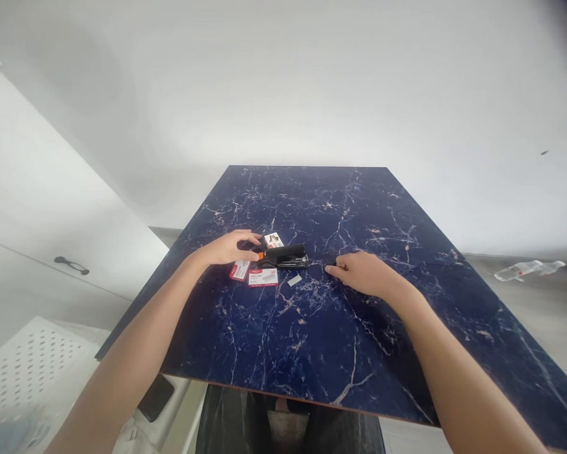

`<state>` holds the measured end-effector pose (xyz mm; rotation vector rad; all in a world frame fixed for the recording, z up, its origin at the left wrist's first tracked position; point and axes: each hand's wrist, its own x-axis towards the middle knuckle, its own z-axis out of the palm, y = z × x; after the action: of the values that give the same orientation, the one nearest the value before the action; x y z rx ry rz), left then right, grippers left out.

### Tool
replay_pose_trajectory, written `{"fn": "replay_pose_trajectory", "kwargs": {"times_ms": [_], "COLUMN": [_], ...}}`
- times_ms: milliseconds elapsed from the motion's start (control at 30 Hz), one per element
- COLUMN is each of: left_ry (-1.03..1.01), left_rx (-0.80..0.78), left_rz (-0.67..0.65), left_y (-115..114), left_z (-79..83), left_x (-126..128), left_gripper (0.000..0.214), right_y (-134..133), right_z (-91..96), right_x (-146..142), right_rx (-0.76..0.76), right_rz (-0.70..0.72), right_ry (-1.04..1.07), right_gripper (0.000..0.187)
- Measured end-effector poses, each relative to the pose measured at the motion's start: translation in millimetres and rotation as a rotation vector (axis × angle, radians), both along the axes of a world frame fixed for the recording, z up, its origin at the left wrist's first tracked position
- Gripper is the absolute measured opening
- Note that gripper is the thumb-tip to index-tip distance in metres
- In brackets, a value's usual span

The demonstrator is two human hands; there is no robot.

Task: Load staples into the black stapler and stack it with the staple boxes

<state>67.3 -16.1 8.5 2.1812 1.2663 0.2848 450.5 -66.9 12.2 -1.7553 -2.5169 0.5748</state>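
A black stapler [286, 252] with an orange part at its rear lies on the dark blue table, its front end pointing right. My left hand [233, 247] holds its rear end between thumb and fingers. To the right of the stapler, just apart from it, my right hand [356, 271] is closed, thumb against fingers, with a small dark thing at the fingertips that is too small to name. A pale grey strip of staples [294, 280] lies in front of the stapler. Beside my left hand are a red and white staple box [263, 277] and another red and white box [239, 270].
A small white box [274, 239] with a stapler picture stands behind the stapler. The marble-patterned table [311, 353] meets a white wall. A clear plastic bottle [524, 271] lies beyond the right edge. At lower left are a phone [156, 397] and a white perforated stool [28, 359].
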Motion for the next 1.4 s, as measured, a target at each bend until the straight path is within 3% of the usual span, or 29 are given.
{"fn": "replay_pose_trajectory", "kwargs": {"times_ms": [200,333,600,767,933,1067,1233,1400], "left_ry": [-0.014,-0.029,-0.023,-0.001,-0.009,0.039,0.037,0.031], "left_rx": [-0.014,0.012,0.049,0.051,0.078,0.14,0.234,0.275], "left_rz": [-0.019,-0.017,-0.025,-0.058,-0.081,-0.044,-0.042,-0.041], "left_y": [-0.8,-0.3,-1.4,-2.3,-3.6,-6.2,-7.3,-7.8], "left_z": [-1.4,-4.3,-4.1,-1.3,-0.8,-6.2,-12.7,-13.0], "left_x": [-0.5,-0.5,0.5,1.4,4.4,10.8,16.4,17.6], "left_gripper": [0.055,0.051,0.044,0.038,0.036,0.032,0.026,0.028], "right_y": [-7.8,-14.1,-13.5,-19.2,-16.2,-14.9,-27.3,-34.1], "right_z": [-2.9,-7.1,-10.4,-1.9,12.6,15.6,8.1,1.1], "right_x": [-24.9,-40.3,-39.8,-44.3,-26.3,-21.3,-45.1,-60.3], "right_rx": [0.107,0.183,0.241,0.253,0.305,0.358,0.216,0.076], "right_rz": [0.062,0.141,0.215,0.18,0.014,0.012,0.284,0.335], "right_ry": [0.18,0.285,0.143,0.079,-0.096,0.063,0.291,0.219], "right_gripper": [0.021,0.029,0.028,0.03,0.033,0.023,0.019,0.019]}}
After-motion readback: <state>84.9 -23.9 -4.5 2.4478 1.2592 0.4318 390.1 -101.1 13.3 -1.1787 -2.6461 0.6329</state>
